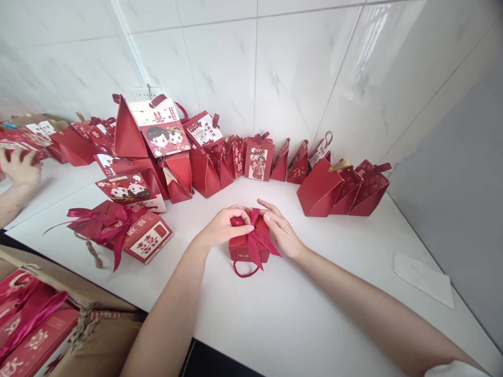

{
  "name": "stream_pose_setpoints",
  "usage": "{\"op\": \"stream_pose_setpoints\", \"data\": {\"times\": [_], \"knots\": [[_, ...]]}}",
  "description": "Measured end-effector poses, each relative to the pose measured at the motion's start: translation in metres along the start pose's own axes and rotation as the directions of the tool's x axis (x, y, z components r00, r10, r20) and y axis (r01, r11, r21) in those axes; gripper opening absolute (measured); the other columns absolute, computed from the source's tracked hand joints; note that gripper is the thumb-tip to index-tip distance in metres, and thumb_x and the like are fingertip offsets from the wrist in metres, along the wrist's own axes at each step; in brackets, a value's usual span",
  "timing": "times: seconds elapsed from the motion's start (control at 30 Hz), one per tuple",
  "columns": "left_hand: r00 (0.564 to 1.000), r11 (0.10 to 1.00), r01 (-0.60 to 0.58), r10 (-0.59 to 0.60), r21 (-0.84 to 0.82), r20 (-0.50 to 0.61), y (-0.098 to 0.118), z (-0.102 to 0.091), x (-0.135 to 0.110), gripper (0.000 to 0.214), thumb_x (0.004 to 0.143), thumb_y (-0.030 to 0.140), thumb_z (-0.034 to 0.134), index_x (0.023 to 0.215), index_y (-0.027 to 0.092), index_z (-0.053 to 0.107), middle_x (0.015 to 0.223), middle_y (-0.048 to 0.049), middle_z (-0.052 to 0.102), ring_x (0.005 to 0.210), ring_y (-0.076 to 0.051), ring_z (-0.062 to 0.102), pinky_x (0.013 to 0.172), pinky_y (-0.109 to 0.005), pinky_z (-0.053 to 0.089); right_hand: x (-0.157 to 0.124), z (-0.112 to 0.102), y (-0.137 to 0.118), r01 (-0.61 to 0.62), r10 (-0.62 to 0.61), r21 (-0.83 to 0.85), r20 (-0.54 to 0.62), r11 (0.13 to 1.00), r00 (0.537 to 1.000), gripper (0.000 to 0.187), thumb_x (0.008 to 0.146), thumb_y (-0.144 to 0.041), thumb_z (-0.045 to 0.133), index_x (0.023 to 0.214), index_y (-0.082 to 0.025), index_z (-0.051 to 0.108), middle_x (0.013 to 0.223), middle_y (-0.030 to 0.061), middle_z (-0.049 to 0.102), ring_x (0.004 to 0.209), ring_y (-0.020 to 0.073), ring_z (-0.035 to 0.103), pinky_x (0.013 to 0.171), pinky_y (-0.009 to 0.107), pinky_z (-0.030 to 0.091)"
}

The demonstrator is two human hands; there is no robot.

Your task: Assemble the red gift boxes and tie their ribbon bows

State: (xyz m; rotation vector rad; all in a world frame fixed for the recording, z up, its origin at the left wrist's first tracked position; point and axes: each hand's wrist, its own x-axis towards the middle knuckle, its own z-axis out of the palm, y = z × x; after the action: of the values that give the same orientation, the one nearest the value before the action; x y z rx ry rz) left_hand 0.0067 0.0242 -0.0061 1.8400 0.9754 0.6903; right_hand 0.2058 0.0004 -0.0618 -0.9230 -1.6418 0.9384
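Observation:
A small red gift box (247,250) with a red ribbon bow (257,230) on top and a cord handle stands on the white counter (298,314). My left hand (225,226) is closed, pinching a loop of the bow at the box's top left. My right hand (280,230) rests against the box's right side. Its fingers are stretched out along the ribbon.
Many red gift boxes and bags (204,152) line the tiled wall from left to right. Flat red boxes with ribbons (126,230) lie at the left. A cardboard carton (51,319) holds more at the lower left. Another person's hand (19,167) shows at the far left. A white paper (424,280) lies at the right.

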Motion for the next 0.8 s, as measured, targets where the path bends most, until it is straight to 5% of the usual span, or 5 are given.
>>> {"op": "stream_pose_setpoints", "data": {"times": [0.2, 0.43, 0.57, 0.67, 0.8], "knots": [[0.997, 0.992, 0.005, -0.014, -0.124, -0.072, 0.008, -0.014, -0.006, 0.028, 0.083, 0.044, 0.063, 0.101, 0.023, 0.062, 0.122, -0.0084, 0.063, 0.115, -0.025, 0.059, 0.101, -0.041, 0.045, 0.0, -0.004, 0.004, 0.008, 0.009, 0.114, -0.151, 0.993, 0.989, 0.038, 0.095, -0.053, 0.048, 0.099, -0.026, 0.074, 0.132, 0.0079, 0.058, 0.13, 0.0262, 0.05, 0.111, 0.046, 0.041], [0.93, 0.967, -0.1, 0.175, 0.235, -0.324, 0.021, -0.03, -0.026, 0.027, 0.086, 0.04, 0.06, 0.069, 0.02, 0.063, 0.113, -0.0048, 0.066, 0.109, -0.023, 0.06, 0.099, -0.036, 0.044, -0.013, -0.001, 0.003, 0.163, -0.173, -0.105, -0.088, 0.981, 0.981, 0.044, 0.098, -0.052, 0.037, 0.132, -0.029, 0.055, 0.147, 0.0079, 0.044, 0.138, 0.0243, 0.041, 0.116, 0.048, 0.034], [0.877, 0.908, -0.032, 0.226, 0.418, -0.424, 0.03, -0.014, -0.046, 0.026, 0.089, 0.038, 0.057, 0.072, 0.023, 0.071, 0.106, -0.002, 0.069, 0.099, -0.02, 0.064, 0.093, -0.033, 0.047, -0.017, 0.003, 0.009, 0.298, -0.302, -0.21, 0.015, 0.931, 0.953, 0.067, 0.093, -0.067, 0.033, 0.149, -0.03, 0.03, 0.158, 0.01, 0.027, 0.145, 0.0289, 0.028, 0.115, 0.054, 0.032], [0.779, 0.894, -0.019, 0.293, 0.447, -0.555, 0.022, 0.004, -0.055, 0.015, 0.088, 0.033, 0.059, 0.087, 0.023, 0.07, 0.102, -0.003, 0.068, 0.098, -0.02, 0.064, 0.092, -0.033, 0.048, -0.018, 0.007, 0.012, 0.328, -0.327, -0.281, 0.049, 0.902, 0.944, 0.086, 0.084, -0.076, 0.04, 0.153, -0.03, 0.016, 0.16, 0.0123, 0.018, 0.147, 0.0327, 0.022, 0.114, 0.058, 0.032], [0.713, 0.872, -0.002, 0.345, 0.49, -0.61, 0.003, 0.017, -0.054, 0.013, 0.089, 0.029, 0.057, 0.093, 0.023, 0.068, 0.104, -0.0047, 0.065, 0.104, -0.02, 0.061, 0.095, -0.034, 0.047, -0.019, 0.012, 0.011, 0.291, -0.292, -0.313, 0.046, 0.904, 0.955, 0.092, 0.082, -0.066, 0.057, 0.153, -0.029, 0.011, 0.16, 0.0147, 0.015, 0.147, 0.0332, 0.022, 0.113, 0.057, 0.034]]}}
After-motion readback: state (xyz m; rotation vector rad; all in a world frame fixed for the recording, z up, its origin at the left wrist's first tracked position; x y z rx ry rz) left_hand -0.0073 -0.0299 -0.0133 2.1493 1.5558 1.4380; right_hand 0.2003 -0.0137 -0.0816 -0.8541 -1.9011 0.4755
